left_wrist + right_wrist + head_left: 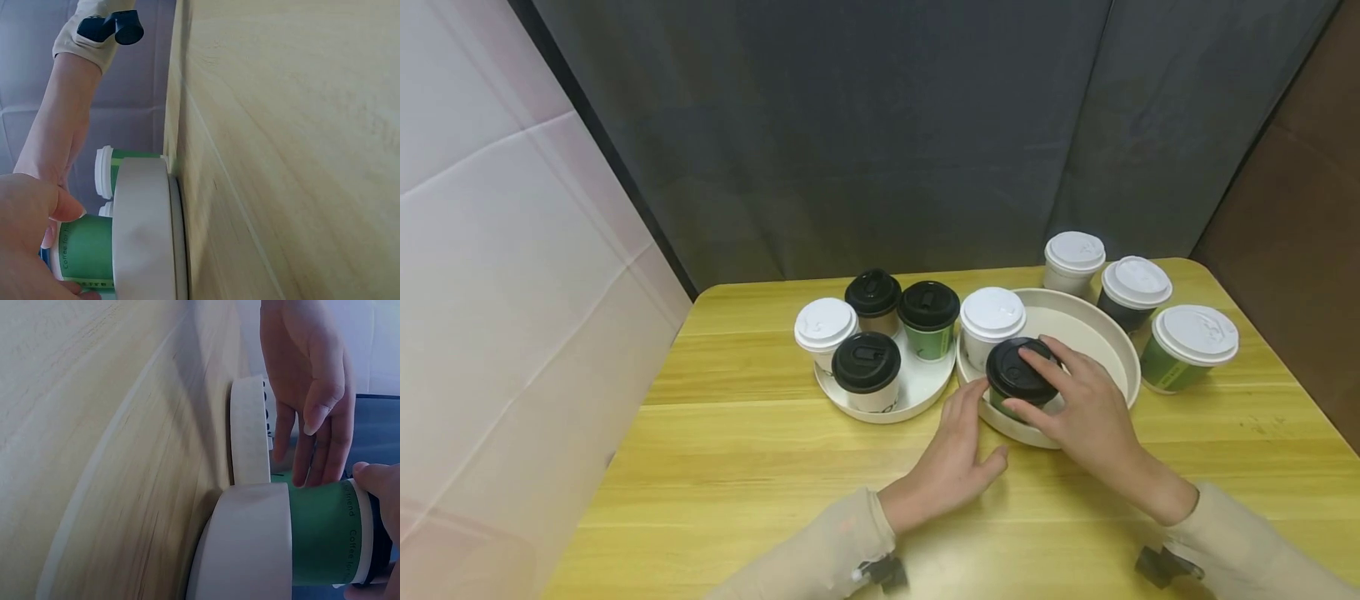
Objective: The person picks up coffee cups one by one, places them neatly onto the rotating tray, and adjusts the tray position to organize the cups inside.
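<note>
A green paper coffee cup with a black lid (1006, 367) stands at the near left of the round cream tray (1122, 358). My right hand (1086, 408) grips this cup from above, thumb and fingers about its lid. The printed green side of the cup (322, 534) shows in the right wrist view. My left hand (951, 467) is at the cup's left, its fingers nearly straight and their tips right at its side. Just behind, on the same tray, stands a cup with a white lid (992, 312).
To the left, a smaller white plate (928, 385) bears several cups, three with black lids and a white-lidded one (826, 323). Right of the cream tray, three white-lidded cups stand on the wooden table (760, 475): white (1067, 279), black (1123, 312) and green (1172, 367).
</note>
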`<state>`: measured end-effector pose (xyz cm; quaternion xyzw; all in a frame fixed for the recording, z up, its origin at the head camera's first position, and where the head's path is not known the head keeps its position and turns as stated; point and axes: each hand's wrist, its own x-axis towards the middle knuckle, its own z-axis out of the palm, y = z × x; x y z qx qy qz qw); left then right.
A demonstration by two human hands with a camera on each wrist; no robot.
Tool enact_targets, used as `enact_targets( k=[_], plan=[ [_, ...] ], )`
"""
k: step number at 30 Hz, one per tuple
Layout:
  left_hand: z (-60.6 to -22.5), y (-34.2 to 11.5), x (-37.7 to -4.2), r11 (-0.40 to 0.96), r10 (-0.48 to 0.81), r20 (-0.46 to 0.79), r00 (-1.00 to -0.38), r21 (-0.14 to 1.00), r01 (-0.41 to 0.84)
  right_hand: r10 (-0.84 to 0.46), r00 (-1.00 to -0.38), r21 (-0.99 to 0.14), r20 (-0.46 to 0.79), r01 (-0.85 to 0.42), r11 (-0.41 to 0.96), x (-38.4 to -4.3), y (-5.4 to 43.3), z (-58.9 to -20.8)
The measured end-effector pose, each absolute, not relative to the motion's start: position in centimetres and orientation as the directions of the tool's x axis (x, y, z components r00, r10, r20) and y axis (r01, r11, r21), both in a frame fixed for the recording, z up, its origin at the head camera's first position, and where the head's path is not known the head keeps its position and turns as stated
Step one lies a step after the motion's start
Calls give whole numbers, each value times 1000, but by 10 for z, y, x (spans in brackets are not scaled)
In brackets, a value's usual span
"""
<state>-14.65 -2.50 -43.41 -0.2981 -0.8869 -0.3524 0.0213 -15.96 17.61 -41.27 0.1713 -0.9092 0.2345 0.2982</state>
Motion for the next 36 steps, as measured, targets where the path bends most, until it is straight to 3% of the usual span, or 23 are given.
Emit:
enact_targets(
  k=[9,22,26,32,36],
  plan=[
    [-436,-30,-144,646,529,227,-818,518,561,-197,-768,-296,610,-452,842,-158,175,-415],
    [-414,-43,-122,806,576,110,-810,88,585,-257,-794,-277,550,-464,841,-143,224,-411],
    [-403,-37,-119,735,674,77,-735,22,677,-329,-811,-229,485,-480,847,-139,252,-409],
    [-399,-20,-123,525,851,3,-525,11,851,-422,-816,-131,395,-505,853,-136,284,-415],
    [-405,-4,-127,441,897,-12,-441,-9,897,-452,-814,-95,364,-515,852,-135,297,-421]
  ],
)
